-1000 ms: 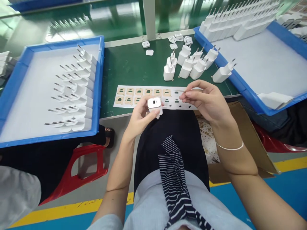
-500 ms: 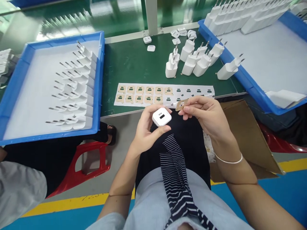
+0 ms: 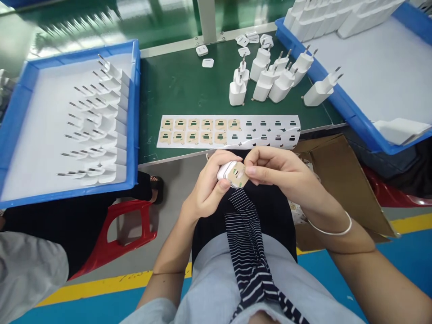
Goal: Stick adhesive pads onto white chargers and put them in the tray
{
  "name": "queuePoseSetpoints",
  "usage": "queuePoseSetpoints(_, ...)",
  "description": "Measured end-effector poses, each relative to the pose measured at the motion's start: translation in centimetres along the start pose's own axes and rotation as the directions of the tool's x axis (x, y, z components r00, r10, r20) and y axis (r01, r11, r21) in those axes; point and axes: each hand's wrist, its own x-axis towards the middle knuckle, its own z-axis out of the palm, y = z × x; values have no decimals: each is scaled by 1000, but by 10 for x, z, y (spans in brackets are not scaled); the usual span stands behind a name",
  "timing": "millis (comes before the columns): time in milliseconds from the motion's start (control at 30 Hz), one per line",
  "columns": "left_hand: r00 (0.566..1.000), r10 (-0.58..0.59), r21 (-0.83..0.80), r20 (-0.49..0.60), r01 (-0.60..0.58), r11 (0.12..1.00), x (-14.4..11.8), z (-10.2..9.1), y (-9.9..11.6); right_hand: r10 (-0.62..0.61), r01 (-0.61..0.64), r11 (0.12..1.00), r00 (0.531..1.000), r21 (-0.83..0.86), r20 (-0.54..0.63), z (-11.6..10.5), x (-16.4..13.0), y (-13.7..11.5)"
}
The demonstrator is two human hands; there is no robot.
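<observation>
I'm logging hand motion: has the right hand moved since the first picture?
Yes: the right hand has moved down the picture, from over the sticker sheet past the near edge of the green table, to the charger.

The left hand (image 3: 209, 186) and right hand (image 3: 280, 168) nearly meet around a white charger (image 3: 222, 172), with scant gap between them. Toward twelve o'clock a low way runs over the flat sticker sheet (image 3: 228, 137), its right end jutting past the front edge. Bare desk (image 3: 178, 85) opens at eleven. Upright plugs (image 3: 265, 85), prongs raised, crowd half past twelve; a lone plug (image 3: 317, 94) stands at half past one beside the right blue tray (image 3: 357, 120). The left blue tray's (image 3: 134, 112) rim bars ten. At three, below desk height, spreads a cardboard flap (image 3: 351, 180).
</observation>
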Motion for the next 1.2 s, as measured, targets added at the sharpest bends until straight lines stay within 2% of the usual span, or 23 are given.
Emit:
queuePoseSetpoints(800,1000,14,-11,23,-14,1000,-2,1,-1,3,-6,998,998,-58,-56,3,-4,1)
queuePoseSetpoints(1200,1000,9,54,26,-11,998,-2,2,0,21,-34,991,995,-132,-95,3,-1,3)
